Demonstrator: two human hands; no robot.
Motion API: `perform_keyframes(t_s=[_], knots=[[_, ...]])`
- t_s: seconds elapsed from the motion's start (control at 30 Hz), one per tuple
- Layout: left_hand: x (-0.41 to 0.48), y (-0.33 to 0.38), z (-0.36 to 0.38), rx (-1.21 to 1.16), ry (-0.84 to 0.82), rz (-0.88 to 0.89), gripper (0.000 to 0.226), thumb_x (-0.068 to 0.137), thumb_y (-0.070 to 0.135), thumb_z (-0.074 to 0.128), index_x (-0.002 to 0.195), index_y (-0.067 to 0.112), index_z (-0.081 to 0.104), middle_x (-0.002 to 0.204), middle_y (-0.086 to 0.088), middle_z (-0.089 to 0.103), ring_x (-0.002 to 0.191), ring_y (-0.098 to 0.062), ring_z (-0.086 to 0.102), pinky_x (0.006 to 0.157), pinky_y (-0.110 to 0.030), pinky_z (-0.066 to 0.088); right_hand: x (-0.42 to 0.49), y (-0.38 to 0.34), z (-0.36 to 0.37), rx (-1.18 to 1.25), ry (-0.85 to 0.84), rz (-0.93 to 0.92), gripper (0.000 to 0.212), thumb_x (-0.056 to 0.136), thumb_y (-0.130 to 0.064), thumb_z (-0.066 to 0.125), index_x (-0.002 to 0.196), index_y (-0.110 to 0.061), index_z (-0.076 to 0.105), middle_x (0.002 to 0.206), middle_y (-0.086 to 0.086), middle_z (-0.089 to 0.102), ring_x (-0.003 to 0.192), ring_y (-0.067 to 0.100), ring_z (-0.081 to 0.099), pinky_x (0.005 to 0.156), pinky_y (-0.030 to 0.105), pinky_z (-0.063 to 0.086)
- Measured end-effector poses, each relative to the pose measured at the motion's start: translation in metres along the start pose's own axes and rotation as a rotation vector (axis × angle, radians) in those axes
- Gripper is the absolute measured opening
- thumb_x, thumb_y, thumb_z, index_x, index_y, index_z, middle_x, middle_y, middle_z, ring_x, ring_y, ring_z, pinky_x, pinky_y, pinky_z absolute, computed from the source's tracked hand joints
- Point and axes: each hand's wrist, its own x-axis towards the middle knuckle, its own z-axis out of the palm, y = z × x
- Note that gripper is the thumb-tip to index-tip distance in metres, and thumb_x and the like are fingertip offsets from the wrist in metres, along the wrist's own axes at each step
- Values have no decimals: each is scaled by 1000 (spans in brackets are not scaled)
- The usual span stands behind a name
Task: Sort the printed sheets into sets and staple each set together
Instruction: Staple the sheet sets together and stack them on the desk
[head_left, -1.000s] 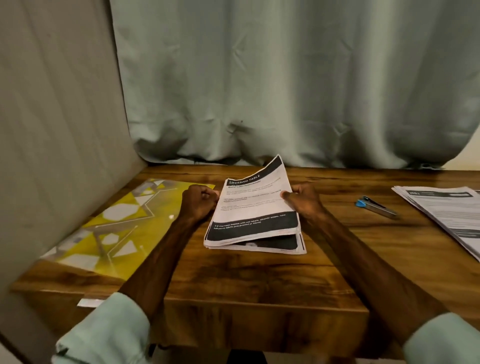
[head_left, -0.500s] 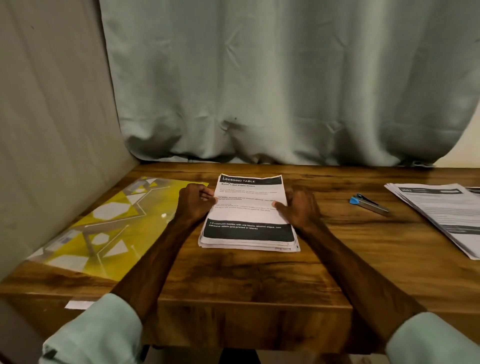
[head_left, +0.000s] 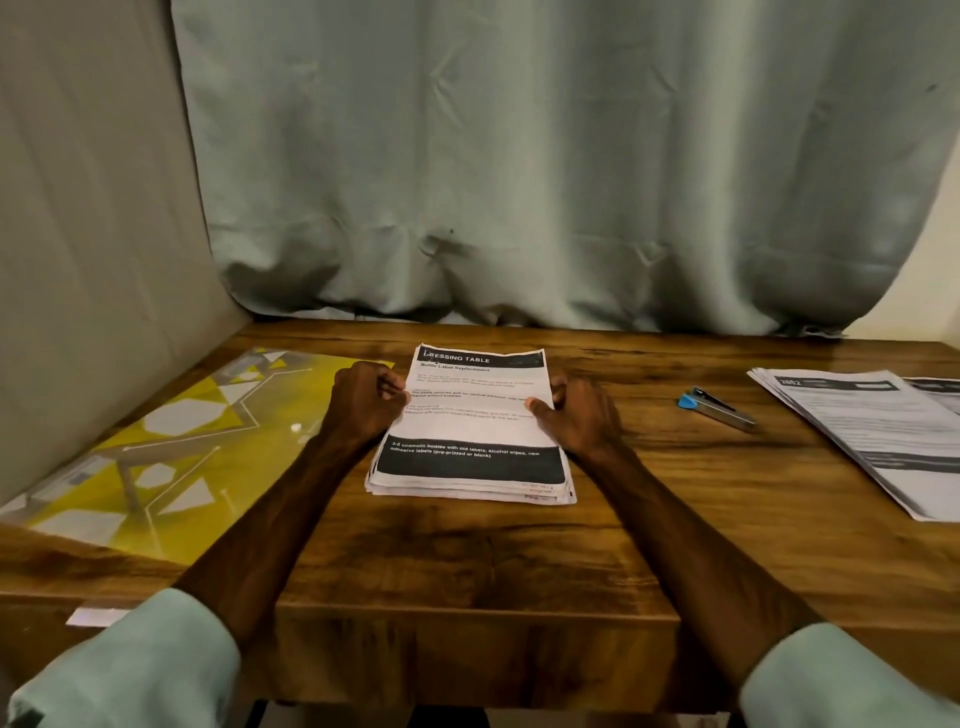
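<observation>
A stack of printed sheets (head_left: 470, 467) with black bands, headed "DRESSING TABLE", lies flat on the middle of the wooden table (head_left: 467, 566). My left hand (head_left: 363, 402) grips the stack's left edge with curled fingers. My right hand (head_left: 579, 418) holds the right edge, thumb on top of the page. A small stapler (head_left: 714, 408) with a blue end lies on the table to the right, apart from both hands. Further right lies a second pile of printed sheets (head_left: 883, 431).
A yellow patterned plastic folder (head_left: 171, 447) lies at the left of the table beside a grey wall panel. A pale green curtain (head_left: 519, 182) hangs along the back edge. A white label (head_left: 96, 617) sticks to the table's front left edge.
The stack was held tilted up off the table a second ago; it now lies flat and squared, with both hands still on its sides.
</observation>
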Motion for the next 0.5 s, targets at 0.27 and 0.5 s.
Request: perform_keyframes(t_s=[0.27,0.5], knots=[[-3,2,0,37,19,26,6,80,10,84,81,15,81,79,2,77,73,-10,71,81,-36,61,2,6,3,21,-8,7,28,89,-42,75,102,-19,66,101,-1,71,94,21,65,74,32,48],[-8,6,-2,38,29,38,10,81,7,81,77,16,80,73,3,75,68,-11,70,74,-28,57,1,9,4,51,3,4,24,89,-39,74,94,-18,64,101,0,71,92,20,66,76,34,53]])
